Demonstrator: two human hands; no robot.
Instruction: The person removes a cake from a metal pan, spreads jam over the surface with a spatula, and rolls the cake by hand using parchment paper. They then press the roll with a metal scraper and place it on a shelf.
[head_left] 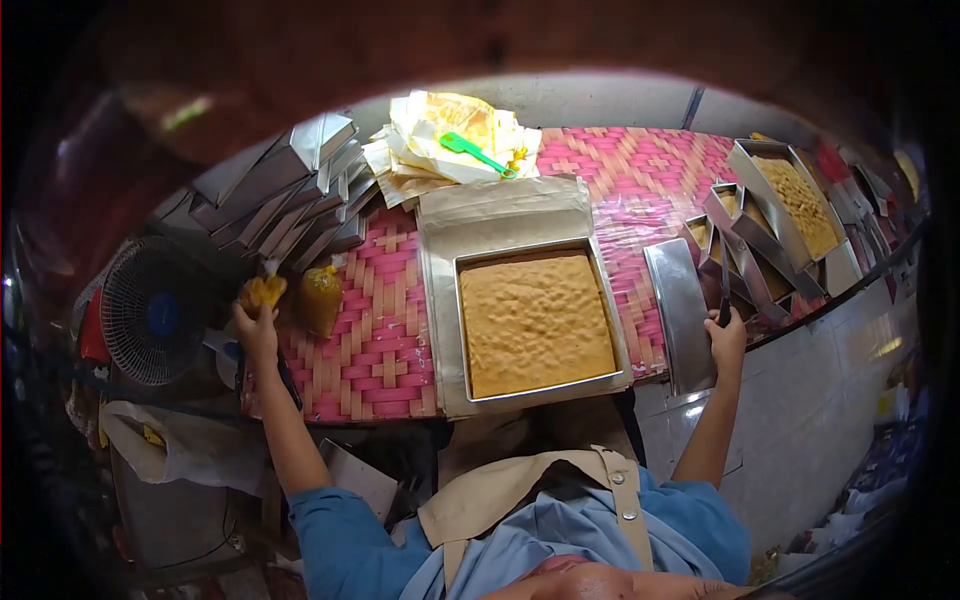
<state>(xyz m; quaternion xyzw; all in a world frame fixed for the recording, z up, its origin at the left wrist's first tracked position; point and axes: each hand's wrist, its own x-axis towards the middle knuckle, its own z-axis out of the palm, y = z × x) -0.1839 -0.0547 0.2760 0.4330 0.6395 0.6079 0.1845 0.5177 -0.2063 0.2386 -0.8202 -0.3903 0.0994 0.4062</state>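
Observation:
A square sponge cake [540, 325] sits in a metal cake pan [462, 345] at the middle of the table, on sheets of brown paper [505, 215]. At the table's left side my left hand [258, 325] is closed around a crumpled yellow bundle [264, 291], beside a tied plastic bag [319, 300] with a yellow-brown filling. Over on the right, my right hand [728, 338] grips the dark handle of a knife [725, 285], its blade pointing away from me. A flat metal pan [682, 320] lies just left of that hand.
Stacked metal pans [290, 190] fill the back left, near a fan [153, 312]. A green spatula [475, 153] rests on crumpled yellow-white papers [435, 130] at the back. More cakes in loaf pans [795, 205] stand on the right. The table has a pink woven-pattern cover [385, 350].

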